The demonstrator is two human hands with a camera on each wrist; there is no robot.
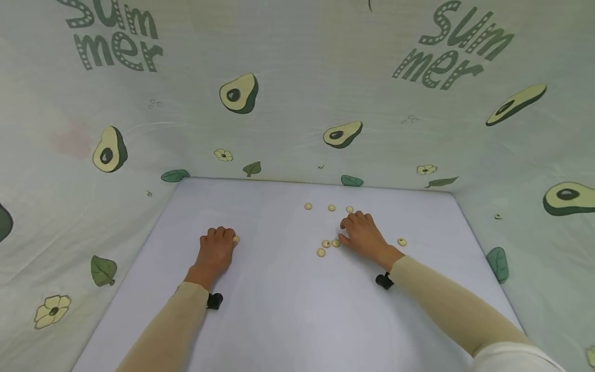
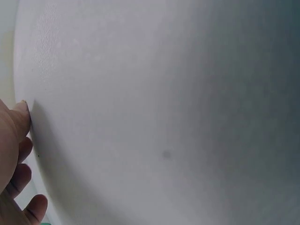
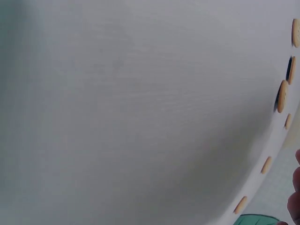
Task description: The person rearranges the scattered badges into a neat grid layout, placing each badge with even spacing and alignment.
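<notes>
A small round wooden button (image 1: 236, 238) shows at the thumb side of my left hand (image 1: 216, 253), partly covered by the bent fingers, which seem to pinch it. From the left wrist view, the thumb (image 2: 18, 119) hides that spot. My right hand (image 1: 364, 238) reaches over the table with thumb and fingers apart. Its thumb tip is beside, perhaps touching, a wooden button (image 1: 335, 243); close by lie two more, a button with a dark centre (image 1: 326, 244) and a button nearer me (image 1: 321, 252). Only fingertips (image 3: 294, 206) show in the right wrist view.
Beyond my right hand, a row holds a left button (image 1: 308, 206), a middle button (image 1: 331, 207) and a right button (image 1: 349, 209). Another button (image 1: 402, 242) lies right of the wrist. A printed cloth (image 1: 288, 103) walls the white table (image 1: 274, 289) at the back and sides.
</notes>
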